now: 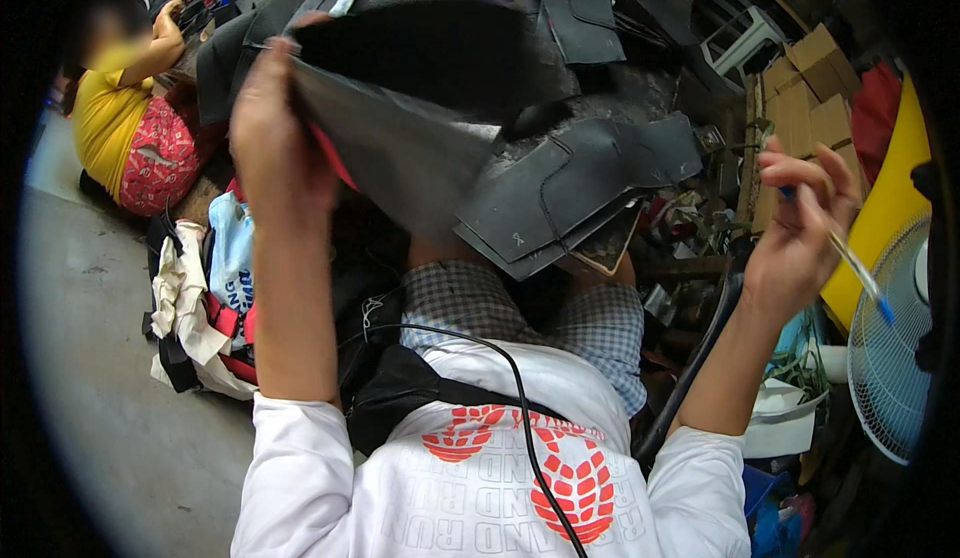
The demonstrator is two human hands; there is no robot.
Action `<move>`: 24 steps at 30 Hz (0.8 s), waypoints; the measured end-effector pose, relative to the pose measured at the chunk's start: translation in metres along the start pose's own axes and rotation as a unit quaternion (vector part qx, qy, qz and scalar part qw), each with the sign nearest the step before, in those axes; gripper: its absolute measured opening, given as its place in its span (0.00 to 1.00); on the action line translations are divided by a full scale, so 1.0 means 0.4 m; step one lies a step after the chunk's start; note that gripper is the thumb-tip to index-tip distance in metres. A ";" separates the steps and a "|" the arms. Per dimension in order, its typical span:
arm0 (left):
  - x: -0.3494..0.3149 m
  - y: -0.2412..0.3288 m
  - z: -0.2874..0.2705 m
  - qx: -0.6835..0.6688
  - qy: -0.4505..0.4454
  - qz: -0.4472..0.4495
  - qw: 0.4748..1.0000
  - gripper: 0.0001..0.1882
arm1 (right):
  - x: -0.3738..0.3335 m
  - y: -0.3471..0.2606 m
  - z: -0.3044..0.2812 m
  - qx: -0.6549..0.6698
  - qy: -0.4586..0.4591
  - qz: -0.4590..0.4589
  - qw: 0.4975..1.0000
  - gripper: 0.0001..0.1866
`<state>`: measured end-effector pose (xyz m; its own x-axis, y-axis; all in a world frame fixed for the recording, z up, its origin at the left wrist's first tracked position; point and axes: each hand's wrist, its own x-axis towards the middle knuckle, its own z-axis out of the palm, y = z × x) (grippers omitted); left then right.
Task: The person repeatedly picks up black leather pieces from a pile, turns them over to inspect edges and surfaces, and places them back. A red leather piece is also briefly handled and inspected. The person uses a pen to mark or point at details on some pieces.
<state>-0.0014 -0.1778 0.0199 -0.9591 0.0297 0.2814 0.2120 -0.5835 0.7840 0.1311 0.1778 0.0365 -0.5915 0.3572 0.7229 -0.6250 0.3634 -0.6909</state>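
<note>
Our left hand [275,143] clamped on a raised black sheet [400,148] hiding the bench, right hand [800,233] pinching a thin brush [850,258], open floor [100,378] at left

Even daylight, moderately bright, soft shadows only. Heavy fisheye: black vignette rings the frame, straight edges bow near the rim. Floor [110,388] at left washes pale. Raised black sheet [400,148] reads dark with little detail. Right hand [795,233] slightly motion-blurred; far background soft, a face blurred out.

Grey concrete floor [110,398]; white fan [895,358] rightward
</note>
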 end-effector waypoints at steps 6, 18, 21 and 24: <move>0.215 -0.068 -0.125 0.093 0.246 0.178 0.948 0.13 | -0.065 0.079 -0.002 -0.190 -0.109 0.206 0.954 0.08; 0.209 -0.148 -0.164 0.382 0.147 0.304 0.860 0.35 | -0.102 0.181 -0.028 -0.247 -0.089 0.223 0.939 0.09; 0.189 -0.135 -0.166 0.510 0.216 0.280 0.784 0.34 | -0.116 0.176 -0.031 -0.249 -0.095 0.216 0.939 0.09; 0.127 -0.120 -0.105 0.594 0.241 0.452 0.620 0.32 | -0.124 0.181 -0.033 -0.262 -0.095 0.215 0.936 0.09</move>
<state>-0.0684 -0.1825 -0.0267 -0.2313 -0.2873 0.9295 0.4184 0.8332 0.3616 0.1219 0.1978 -0.0493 -0.8416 0.4260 0.3319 -0.0027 0.6112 -0.7914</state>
